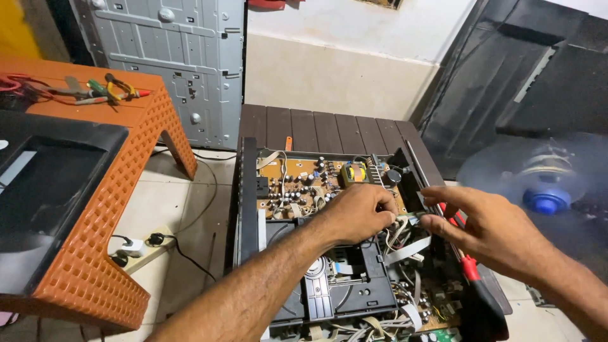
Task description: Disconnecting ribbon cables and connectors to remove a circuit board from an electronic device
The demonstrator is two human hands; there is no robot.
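While both hands are working inside the opened electronics chassis (248,209), the left hand (356,212) is curling its fingers down into a bundle of white and grey wires (400,229) beside the brown circuit board (304,183), fingertips pinching narrowly; whether it is actually gripping a wire, I cannot tell. Over on the other side, the right hand (487,228) is coming in half open, index finger stretched out flat, thumb and finger closing on a small connector end (415,219) of the wiring, just touching it. Under that palm a red-handled screwdriver (470,269) is lying along the chassis edge, untouched as far as the view shows.

Inside the chassis, the circuit board is sitting at the far end, packed with capacitors and 1 yellow transformer (354,172), and a black disc drive mechanism (345,282) is filling the near half, with flat grey ribbon cable (405,250) looping between them. Chassis is resting on a dark slatted bench (316,130). At left, an orange plastic stool (126,190) is carrying pliers (117,88) and a dark panel (44,190).
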